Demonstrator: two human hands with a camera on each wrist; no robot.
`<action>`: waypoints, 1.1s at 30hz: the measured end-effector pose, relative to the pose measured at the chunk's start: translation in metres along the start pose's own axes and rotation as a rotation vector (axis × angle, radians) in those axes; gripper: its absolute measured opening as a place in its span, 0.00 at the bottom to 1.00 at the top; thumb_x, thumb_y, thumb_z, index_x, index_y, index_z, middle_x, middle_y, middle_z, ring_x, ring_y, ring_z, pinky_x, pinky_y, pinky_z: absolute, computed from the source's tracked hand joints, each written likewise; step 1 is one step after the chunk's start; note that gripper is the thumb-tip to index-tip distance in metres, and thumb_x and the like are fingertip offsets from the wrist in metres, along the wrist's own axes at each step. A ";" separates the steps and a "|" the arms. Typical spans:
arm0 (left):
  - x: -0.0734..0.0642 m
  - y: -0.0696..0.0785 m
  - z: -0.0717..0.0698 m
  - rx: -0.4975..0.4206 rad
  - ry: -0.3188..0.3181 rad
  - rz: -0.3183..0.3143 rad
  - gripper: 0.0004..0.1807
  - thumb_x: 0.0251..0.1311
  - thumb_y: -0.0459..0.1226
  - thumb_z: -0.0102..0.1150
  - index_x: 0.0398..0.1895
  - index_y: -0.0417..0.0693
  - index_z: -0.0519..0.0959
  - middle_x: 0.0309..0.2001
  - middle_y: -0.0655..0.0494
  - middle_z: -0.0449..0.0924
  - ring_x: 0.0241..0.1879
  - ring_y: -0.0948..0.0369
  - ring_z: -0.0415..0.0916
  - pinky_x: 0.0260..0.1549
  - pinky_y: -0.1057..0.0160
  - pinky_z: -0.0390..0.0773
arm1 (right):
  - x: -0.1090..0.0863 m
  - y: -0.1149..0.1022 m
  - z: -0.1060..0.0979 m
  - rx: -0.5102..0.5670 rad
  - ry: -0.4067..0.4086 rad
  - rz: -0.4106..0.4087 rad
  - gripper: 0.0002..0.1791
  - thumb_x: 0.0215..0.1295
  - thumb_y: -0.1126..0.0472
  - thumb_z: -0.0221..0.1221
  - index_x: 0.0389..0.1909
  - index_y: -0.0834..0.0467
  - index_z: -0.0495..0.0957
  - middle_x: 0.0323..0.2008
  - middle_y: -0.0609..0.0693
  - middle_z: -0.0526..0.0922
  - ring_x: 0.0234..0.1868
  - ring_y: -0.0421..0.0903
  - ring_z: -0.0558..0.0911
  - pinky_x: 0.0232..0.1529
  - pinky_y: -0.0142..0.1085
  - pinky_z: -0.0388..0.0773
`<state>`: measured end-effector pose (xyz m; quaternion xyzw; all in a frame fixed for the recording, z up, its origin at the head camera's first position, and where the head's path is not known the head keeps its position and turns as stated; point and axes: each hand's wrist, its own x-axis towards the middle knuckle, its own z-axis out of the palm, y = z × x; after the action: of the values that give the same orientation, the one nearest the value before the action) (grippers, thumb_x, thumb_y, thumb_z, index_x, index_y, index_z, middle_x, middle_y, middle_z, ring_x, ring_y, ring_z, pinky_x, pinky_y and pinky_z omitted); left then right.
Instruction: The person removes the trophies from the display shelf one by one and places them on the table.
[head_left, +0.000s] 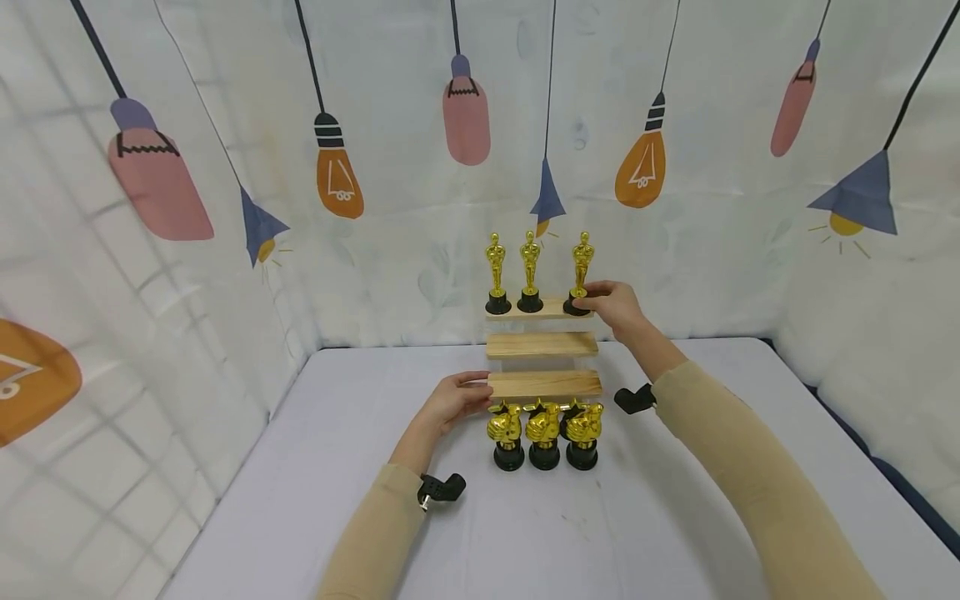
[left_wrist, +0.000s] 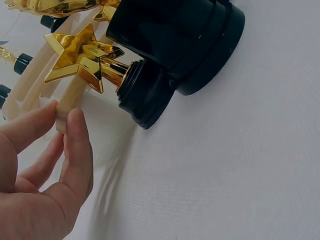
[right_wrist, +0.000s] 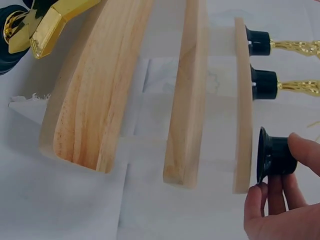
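Observation:
A three-tier wooden stand stands on the table. My left hand (head_left: 457, 400) pinches the left end of its lowest board (left_wrist: 72, 100) between thumb and fingers. At the right end of the top board (right_wrist: 243, 125), my right hand (head_left: 615, 307) holds a gold figure trophy (head_left: 582, 258) by its black base (right_wrist: 276, 155). In the right wrist view a narrow gap shows between that base and the board. Two matching trophies, a left one (head_left: 496, 267) and a middle one (head_left: 530, 267), stand upright on the same board.
Three gold trophies with black bases, one of them the middle trophy (head_left: 543, 429), stand in a row before the stand. Star trophies (left_wrist: 80, 55) are close behind them. The middle board (head_left: 542, 345) bears nothing. A white cloth covers the table (head_left: 360, 417); a printed curtain (head_left: 405, 275) hangs behind.

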<state>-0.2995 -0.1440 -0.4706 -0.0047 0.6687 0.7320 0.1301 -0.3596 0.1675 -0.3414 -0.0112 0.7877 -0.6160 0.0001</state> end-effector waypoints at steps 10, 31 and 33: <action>-0.001 0.001 -0.001 -0.006 -0.002 0.004 0.28 0.66 0.27 0.65 0.68 0.32 0.72 0.56 0.36 0.79 0.44 0.55 0.84 0.47 0.60 0.85 | -0.012 0.001 -0.010 0.028 -0.038 0.008 0.32 0.71 0.61 0.65 0.72 0.65 0.68 0.71 0.63 0.66 0.73 0.61 0.63 0.75 0.55 0.56; 0.000 -0.001 0.000 -0.010 0.001 0.003 0.26 0.67 0.28 0.65 0.67 0.33 0.73 0.56 0.35 0.80 0.44 0.55 0.84 0.46 0.60 0.85 | -0.055 0.004 -0.009 -0.014 -0.104 -0.004 0.33 0.70 0.62 0.66 0.71 0.68 0.67 0.67 0.65 0.70 0.70 0.61 0.67 0.76 0.55 0.54; 0.000 -0.001 0.000 -0.010 0.003 0.004 0.26 0.67 0.28 0.65 0.67 0.32 0.73 0.56 0.35 0.80 0.44 0.55 0.84 0.46 0.60 0.85 | -0.058 0.004 -0.009 -0.018 -0.112 -0.006 0.33 0.70 0.61 0.66 0.71 0.68 0.67 0.67 0.65 0.70 0.69 0.60 0.67 0.76 0.55 0.54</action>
<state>-0.2991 -0.1440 -0.4715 -0.0051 0.6652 0.7357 0.1278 -0.3020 0.1786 -0.3438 -0.0480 0.7918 -0.6074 0.0422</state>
